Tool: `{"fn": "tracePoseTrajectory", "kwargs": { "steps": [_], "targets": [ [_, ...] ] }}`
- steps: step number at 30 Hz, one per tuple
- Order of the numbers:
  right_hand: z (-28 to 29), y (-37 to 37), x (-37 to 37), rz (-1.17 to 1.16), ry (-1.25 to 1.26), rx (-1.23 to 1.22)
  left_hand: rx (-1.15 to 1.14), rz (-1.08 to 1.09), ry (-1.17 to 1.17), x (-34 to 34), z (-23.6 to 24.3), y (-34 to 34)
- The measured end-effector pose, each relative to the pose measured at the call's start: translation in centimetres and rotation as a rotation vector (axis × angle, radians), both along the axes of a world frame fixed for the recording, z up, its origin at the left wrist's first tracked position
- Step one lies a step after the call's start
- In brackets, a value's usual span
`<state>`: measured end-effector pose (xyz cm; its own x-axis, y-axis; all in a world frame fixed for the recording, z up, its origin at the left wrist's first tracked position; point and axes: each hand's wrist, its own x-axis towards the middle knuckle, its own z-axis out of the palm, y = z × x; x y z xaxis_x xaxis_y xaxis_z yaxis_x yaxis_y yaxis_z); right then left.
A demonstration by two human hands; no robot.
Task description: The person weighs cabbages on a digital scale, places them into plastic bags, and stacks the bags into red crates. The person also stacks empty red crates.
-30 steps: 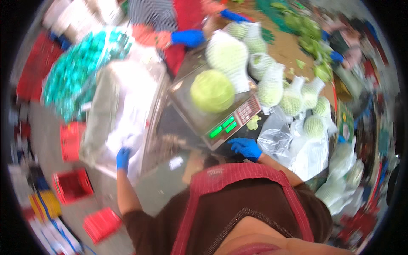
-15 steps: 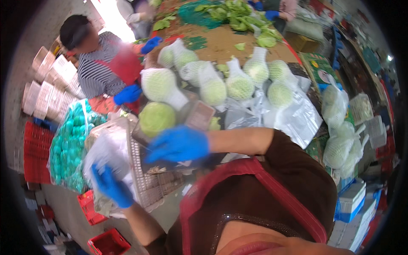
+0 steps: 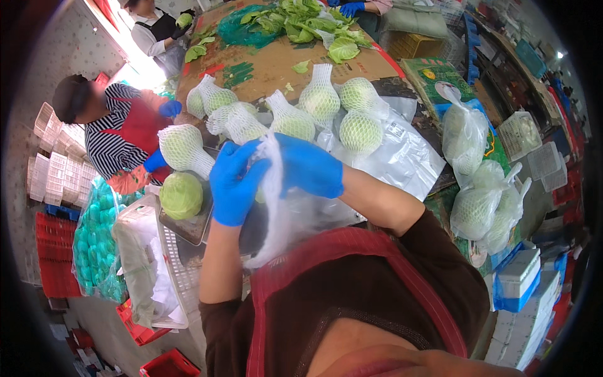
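In front of my chest, my left hand (image 3: 233, 183) in a blue glove pinches the upper end of a white foam net sleeve (image 3: 271, 201). From the other side my gloved right hand (image 3: 311, 166) grips the same sleeve, its fingertips partly hidden behind it. The sleeve hangs down, its lower part blurred. Beside my left hand a bare green cabbage (image 3: 181, 195) rests on a dark tray or scale. Past my hands, several cabbages in white foam nets (image 3: 291, 119) lie on the table, one netted cabbage (image 3: 361, 132) on silvery plastic film (image 3: 402, 154).
A white crate (image 3: 179, 276) with white sleeves stands at left, next to a bag of green netting (image 3: 97, 245). Bagged cabbages (image 3: 475, 210) lie at right. Loose leaves (image 3: 301, 25) cover the table's far end. A striped-shirted co-worker (image 3: 119, 132) stands at the left edge.
Both hands have come together over the table, the left rising from beside the crate with the foam sleeve. The right hand now holds the sleeve too. My view has shifted.
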<state>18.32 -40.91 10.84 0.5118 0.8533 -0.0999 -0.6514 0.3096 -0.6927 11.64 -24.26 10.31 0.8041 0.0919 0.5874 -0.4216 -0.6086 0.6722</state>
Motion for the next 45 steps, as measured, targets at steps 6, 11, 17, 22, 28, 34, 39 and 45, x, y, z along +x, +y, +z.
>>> {"fn": "tracePoseTrajectory", "kwargs": {
  "steps": [6,11,17,22,28,34,39,45],
  "targets": [
    [-2.6,-2.2,-1.3,-0.274,-0.39,-0.003,-0.158,0.016,-0.367,2.5,-1.3,-4.5],
    [-6.5,-0.8,-1.9,-0.426,-0.334,-0.126,-0.479,0.042,-0.219,1.0,-2.5,-4.1],
    [-7.9,-0.4,-0.9,-0.317,-0.304,-0.309,-0.823,0.05,0.09,0.0,-4.7,-1.8],
    [-9.2,2.3,-0.4,-0.293,-0.702,-0.224,-0.516,0.223,-0.187,0.1,-6.8,-2.0],
    [-11.0,1.7,-1.1,-0.04,-0.474,-0.429,-1.078,0.017,0.066,-2.2,-8.9,0.2],
    [-9.2,0.6,4.3,-0.094,-0.207,0.205,-1.694,-0.478,0.83,-4.0,-7.5,-1.8],
    [-11.3,0.6,2.5,0.045,-0.171,-0.041,-1.287,-0.758,0.255,-2.4,-6.3,1.2],
    [-8.1,0.8,-0.5,-0.118,-0.569,0.235,-0.373,-0.18,0.126,-0.5,-9.5,-1.1]
  ]
}}
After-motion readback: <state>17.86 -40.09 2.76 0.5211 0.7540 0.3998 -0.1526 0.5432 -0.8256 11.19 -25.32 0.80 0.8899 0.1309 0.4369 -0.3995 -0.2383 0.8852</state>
